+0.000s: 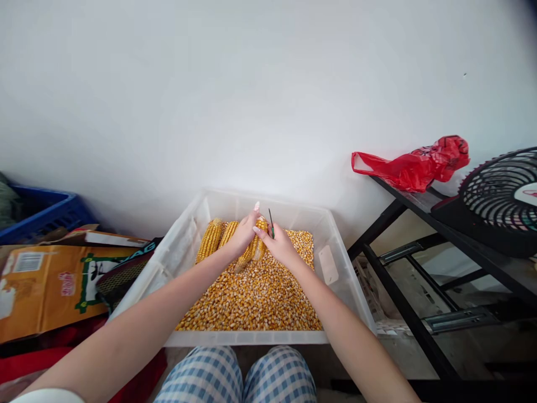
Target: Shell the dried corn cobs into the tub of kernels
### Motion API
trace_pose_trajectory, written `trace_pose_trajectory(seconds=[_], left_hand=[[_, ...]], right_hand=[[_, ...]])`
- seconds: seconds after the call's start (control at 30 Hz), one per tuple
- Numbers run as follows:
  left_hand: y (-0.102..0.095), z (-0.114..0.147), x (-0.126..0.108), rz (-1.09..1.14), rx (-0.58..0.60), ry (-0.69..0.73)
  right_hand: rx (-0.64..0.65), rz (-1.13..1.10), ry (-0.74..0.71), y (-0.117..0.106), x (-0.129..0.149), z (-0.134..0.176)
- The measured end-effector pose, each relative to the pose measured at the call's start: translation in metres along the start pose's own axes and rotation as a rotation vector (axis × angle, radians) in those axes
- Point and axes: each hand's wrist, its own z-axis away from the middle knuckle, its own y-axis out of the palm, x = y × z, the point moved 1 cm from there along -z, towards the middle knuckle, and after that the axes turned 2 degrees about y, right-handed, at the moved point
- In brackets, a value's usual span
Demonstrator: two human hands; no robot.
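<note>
**Corn cob held in both hands over one plastic tub**

Behind everything stood one plain white wall (251, 84). Before your knees sat one tub (251, 337) of translucent plastic, rectangular, with a flat rim. To its right: one black metal stand (409, 308), bearing one round-grilled fan (503, 190) and one crumpled red bag (423, 162) of thin plastic. To its left: one printed cardboard box (50, 285), and beyond it one blue crate (62, 207).

Your left hand (245, 229) was closed around the held cob (260, 225), above the tub's middle. Your right hand (280, 244) gripped one green-handled tool (272, 229), its thin dark shaft pointing up, thumb against that cob. Cobs: at least three, ridged, tapered; your fingers hid part of the count. Two resting cobs (210, 239) lay side by side, partly behind your left hand. Loose kernels (247, 302), yellow and pale, covered the tub floor, too many to count.
</note>
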Motion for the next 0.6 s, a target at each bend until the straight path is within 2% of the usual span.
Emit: trace_pose_trajectory(seconds=[0.1,0.2,0.3,0.47,0.6], left_hand=[[0.0009,0.0028,-0.0003,0.02,0.02,0.006],[0.0018,0.005,-0.0022,0.087,0.052,-0.094],[0.0024,0.0054,-0.0054,0.115,0.091,-0.121],[0.0032,0.0043,-0.0057,0.032,0.107,0.004],[0.0035,0.0062,-0.0044,-0.033,0.067,0.084]], right_hand=[[0.031,0.001,-0.046,-0.0031,0.006,0.003],[0.082,-0.022,-0.055,-0.0073,0.0091,0.0047],[0.119,-0.087,-0.029,-0.0094,0.0082,0.0035],[0.071,-0.233,0.115,-0.0069,0.0024,-0.0012],[0.081,-0.306,0.147,-0.0059,0.0019,-0.0006]])
